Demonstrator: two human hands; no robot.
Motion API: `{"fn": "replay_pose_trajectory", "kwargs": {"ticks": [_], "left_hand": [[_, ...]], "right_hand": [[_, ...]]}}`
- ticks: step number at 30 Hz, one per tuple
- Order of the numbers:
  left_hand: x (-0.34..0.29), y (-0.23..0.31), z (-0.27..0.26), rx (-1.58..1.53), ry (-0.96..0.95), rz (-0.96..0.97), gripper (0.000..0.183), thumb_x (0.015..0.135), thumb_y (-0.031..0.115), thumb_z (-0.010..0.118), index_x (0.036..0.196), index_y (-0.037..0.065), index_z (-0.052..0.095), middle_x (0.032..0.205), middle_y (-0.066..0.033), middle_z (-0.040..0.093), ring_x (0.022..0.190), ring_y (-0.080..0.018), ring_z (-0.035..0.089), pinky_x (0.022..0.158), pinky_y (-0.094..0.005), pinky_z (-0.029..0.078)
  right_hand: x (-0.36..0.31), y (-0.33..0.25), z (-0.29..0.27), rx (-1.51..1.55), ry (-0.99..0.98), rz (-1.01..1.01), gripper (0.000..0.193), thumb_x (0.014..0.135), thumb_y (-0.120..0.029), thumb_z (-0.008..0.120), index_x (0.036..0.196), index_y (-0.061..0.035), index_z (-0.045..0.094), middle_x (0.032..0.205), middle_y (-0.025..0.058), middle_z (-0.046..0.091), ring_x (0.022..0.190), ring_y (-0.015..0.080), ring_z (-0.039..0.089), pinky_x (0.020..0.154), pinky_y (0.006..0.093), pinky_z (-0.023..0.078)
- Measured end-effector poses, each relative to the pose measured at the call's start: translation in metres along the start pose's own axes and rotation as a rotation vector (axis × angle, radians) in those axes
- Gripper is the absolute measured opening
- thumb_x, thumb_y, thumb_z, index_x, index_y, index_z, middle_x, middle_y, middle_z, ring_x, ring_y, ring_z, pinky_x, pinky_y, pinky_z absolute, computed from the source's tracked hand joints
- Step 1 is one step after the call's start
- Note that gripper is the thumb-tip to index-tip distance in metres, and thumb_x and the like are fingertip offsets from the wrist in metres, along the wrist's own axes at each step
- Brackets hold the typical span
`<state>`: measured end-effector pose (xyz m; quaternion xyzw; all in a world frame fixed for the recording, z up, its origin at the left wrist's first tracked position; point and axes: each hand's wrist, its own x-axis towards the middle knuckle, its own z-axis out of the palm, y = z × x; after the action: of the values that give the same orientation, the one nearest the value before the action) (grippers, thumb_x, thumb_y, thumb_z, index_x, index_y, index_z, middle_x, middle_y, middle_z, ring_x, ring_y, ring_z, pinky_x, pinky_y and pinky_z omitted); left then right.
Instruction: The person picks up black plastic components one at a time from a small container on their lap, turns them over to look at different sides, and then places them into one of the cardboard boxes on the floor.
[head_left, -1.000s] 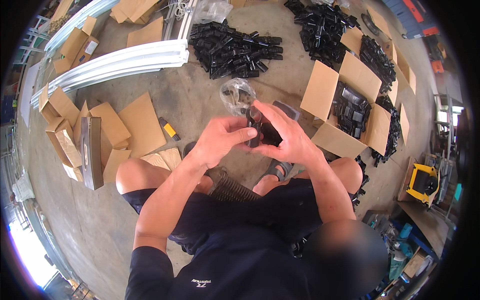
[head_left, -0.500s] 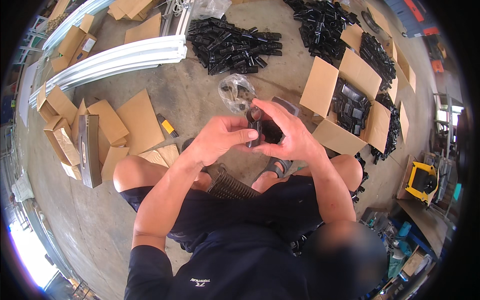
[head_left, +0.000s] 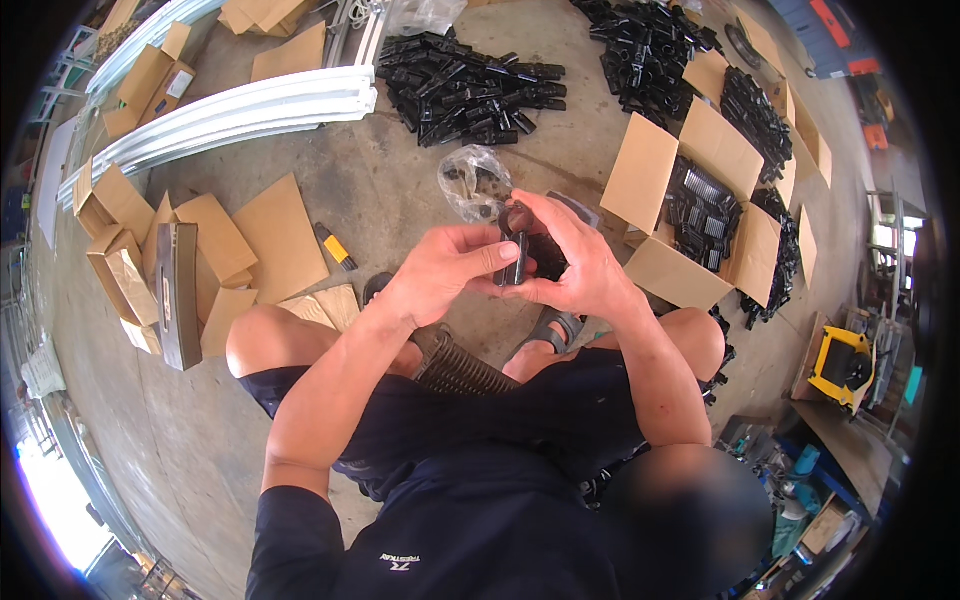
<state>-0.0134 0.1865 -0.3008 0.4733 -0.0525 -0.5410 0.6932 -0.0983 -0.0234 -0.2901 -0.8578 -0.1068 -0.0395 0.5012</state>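
Observation:
Between my two hands is a glossy black fitting with a ring-shaped upper end. My left hand pinches it from the left, with the thumb lying across its body. From the right, my right hand curls around it, fingers at the ring end and thumb near the lower end. Part of the fitting is covered by my fingers. Just beyond the hands lies a clear plastic bag with small dark pieces in it. A dark container or heap behind my right hand is mostly hidden.
Black fittings form one pile ahead and another farther right. An open cardboard box at right holds more. Left are flattened cardboard, a yellow-and-black tool and long white metal profiles. A coil spring-like ribbed object lies between my legs.
The fitting has tilted slightly within my hands, and my left thumb has shifted a little upward along it. Both hands keep their hold in nearly the same place.

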Motion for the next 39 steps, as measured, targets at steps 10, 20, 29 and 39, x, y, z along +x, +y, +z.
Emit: {"fn": "replay_pose_trajectory", "kwargs": {"ticks": [10,20,29,39], "left_hand": [[-0.002,0.001,0.003,-0.005,0.037,0.008,0.033,0.102,0.023,0.069,0.116,-0.007,0.066,0.109,-0.0177,0.074,0.097,-0.0216,0.073,0.085,-0.0349,0.062],[-0.003,0.004,0.006,-0.034,0.081,0.046,0.027,0.101,0.019,0.068,0.113,-0.006,0.068,0.106,-0.0155,0.074,0.098,-0.0210,0.074,0.083,-0.0353,0.064],[-0.003,0.001,0.001,0.020,0.091,0.052,0.026,0.099,0.018,0.072,0.113,-0.004,0.070,0.103,-0.0126,0.075,0.097,-0.0203,0.074,0.081,-0.0337,0.063],[0.019,-0.001,-0.011,0.195,0.287,0.091,0.025,0.098,0.022,0.072,0.114,0.002,0.072,0.104,-0.0049,0.075,0.093,-0.0121,0.071,0.076,-0.0276,0.058]], "right_hand": [[0.001,0.002,-0.001,0.014,-0.019,-0.005,0.103,0.066,-0.014,0.094,0.155,-0.0042,0.042,0.136,0.0154,0.061,0.111,0.0280,0.067,0.093,0.0396,0.058],[0.002,0.009,0.003,-0.053,-0.021,-0.064,0.102,0.068,-0.020,0.093,0.154,-0.0032,0.041,0.138,0.0180,0.060,0.106,0.0330,0.066,0.090,0.0401,0.057],[0.002,0.008,0.003,0.032,-0.019,-0.043,0.107,0.068,-0.026,0.094,0.157,-0.0039,0.038,0.142,0.0166,0.059,0.112,0.0300,0.066,0.098,0.0418,0.056],[-0.009,0.200,0.021,-0.520,-0.204,0.766,0.025,0.093,-0.026,0.070,0.103,-0.0037,0.075,0.109,0.0211,0.074,0.099,0.0380,0.071,0.088,0.0456,0.058]]}}
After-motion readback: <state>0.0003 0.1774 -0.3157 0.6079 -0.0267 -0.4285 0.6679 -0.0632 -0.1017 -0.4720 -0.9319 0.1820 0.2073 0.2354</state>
